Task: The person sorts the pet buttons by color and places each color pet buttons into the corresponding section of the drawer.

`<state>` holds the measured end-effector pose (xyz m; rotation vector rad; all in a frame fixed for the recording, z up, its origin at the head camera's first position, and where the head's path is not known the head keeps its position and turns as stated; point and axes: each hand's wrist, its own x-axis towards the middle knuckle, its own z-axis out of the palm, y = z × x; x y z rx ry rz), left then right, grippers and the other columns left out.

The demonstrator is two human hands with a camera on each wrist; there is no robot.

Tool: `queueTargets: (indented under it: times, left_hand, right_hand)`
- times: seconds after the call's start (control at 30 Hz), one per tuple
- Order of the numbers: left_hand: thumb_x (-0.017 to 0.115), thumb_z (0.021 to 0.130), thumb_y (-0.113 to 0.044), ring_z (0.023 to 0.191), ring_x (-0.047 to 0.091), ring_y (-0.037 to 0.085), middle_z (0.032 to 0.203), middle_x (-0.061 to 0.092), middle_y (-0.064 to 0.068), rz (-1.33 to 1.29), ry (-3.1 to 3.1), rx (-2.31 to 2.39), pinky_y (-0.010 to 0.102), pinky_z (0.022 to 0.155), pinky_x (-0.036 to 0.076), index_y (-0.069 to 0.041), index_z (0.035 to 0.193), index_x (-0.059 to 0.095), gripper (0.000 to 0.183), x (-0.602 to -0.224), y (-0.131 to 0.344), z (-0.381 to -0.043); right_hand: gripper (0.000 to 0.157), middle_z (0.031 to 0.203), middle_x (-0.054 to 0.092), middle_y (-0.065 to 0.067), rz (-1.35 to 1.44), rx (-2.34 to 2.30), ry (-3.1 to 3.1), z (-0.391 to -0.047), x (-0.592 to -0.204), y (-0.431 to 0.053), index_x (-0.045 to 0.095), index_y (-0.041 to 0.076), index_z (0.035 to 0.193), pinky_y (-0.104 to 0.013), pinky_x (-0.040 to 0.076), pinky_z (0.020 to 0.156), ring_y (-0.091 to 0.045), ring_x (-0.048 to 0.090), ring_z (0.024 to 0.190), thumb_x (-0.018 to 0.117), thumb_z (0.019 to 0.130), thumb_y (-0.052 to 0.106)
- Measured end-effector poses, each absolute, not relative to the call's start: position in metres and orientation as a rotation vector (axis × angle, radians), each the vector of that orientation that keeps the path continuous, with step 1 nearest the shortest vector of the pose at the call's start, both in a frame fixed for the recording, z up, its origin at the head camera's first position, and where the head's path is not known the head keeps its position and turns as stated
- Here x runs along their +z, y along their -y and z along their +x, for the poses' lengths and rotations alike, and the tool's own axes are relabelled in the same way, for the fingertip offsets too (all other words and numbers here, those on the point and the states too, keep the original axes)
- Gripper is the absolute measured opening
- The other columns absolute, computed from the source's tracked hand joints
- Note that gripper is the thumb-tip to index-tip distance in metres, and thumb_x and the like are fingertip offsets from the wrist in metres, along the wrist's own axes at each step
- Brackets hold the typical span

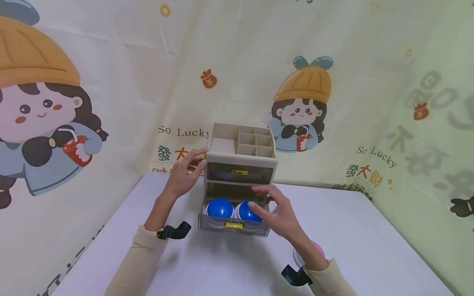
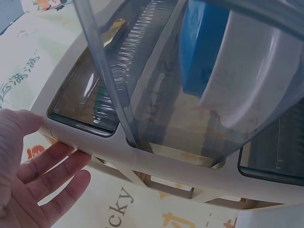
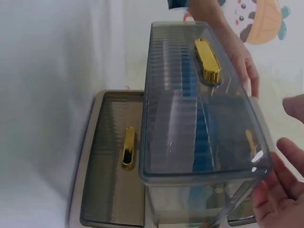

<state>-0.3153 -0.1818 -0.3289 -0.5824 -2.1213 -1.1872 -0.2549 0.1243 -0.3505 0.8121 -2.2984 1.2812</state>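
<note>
A beige desktop organizer with dark see-through drawers stands on the table. Its lower drawer, with a gold handle, is pulled out. Inside it sit two round white containers with blue tops, the left one and the right one, side by side. My left hand rests against the organizer's upper left edge, thumb and fingertips touching the frame in the left wrist view. My right hand is above the drawer's right side, its thumb over the right blue top; the fingers are spread beside the drawer in the right wrist view.
A round pink-topped item lies on the white table, partly hidden behind my right wrist. The upper drawer is closed. Open compartments form the organizer's top. A printed cloth hangs behind the table.
</note>
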Motion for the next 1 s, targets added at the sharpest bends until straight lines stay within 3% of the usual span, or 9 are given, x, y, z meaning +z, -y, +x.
queueTargets:
  times: [0.23,0.5,0.77,0.87,1.0]
  left_hand:
    - [0.064,0.101,-0.020,0.093,0.073,0.028,0.114,0.074,0.016,-0.576,2.127,-1.182,0.044,0.081,0.060,-0.019,0.142,0.060,0.041,-0.328,0.183,-0.316]
    - [0.063,0.102,-0.022,0.094,0.073,0.028,0.116,0.074,0.016,-0.583,2.126,-1.190,0.046,0.083,0.060,-0.018,0.143,0.060,0.041,-0.328,0.183,-0.315]
    - [0.063,0.102,-0.023,0.095,0.073,0.027,0.117,0.074,0.015,-0.574,2.126,-1.185,0.043,0.083,0.060,-0.019,0.142,0.060,0.041,-0.327,0.183,-0.315]
    - [0.063,0.102,-0.023,0.095,0.073,0.027,0.117,0.074,0.015,-0.571,2.128,-1.184,0.042,0.083,0.060,-0.019,0.142,0.060,0.041,-0.327,0.183,-0.315]
    - [0.063,0.102,-0.023,0.095,0.073,0.027,0.117,0.074,0.015,-0.574,2.128,-1.183,0.043,0.083,0.060,-0.019,0.142,0.060,0.041,-0.328,0.183,-0.315]
  right_hand:
    - [0.042,0.130,0.066,0.003,0.819,1.190,2.169,-0.243,-0.348,-0.122,0.068,0.016,0.127,-0.037,0.056,0.082,-0.013,0.058,0.117,0.081,0.088,0.017]
    - [0.042,0.129,0.066,0.000,0.906,1.165,2.118,-0.219,-0.351,-0.119,0.068,0.016,0.125,-0.036,0.058,0.074,-0.016,0.060,0.107,0.083,0.085,0.012]
    - [0.044,0.127,0.065,-0.005,1.027,1.063,2.077,-0.210,-0.358,-0.119,0.069,0.010,0.122,-0.036,0.059,0.080,-0.018,0.057,0.118,0.085,0.081,0.008]
    - [0.044,0.126,0.065,-0.007,1.090,0.967,2.034,-0.212,-0.364,-0.119,0.069,0.010,0.122,-0.034,0.059,0.085,-0.021,0.059,0.117,0.086,0.081,0.011]
    - [0.035,0.123,0.066,-0.007,1.152,0.859,1.996,-0.213,-0.373,-0.117,0.069,0.011,0.122,-0.026,0.056,0.090,-0.021,0.061,0.114,0.077,0.093,0.029]
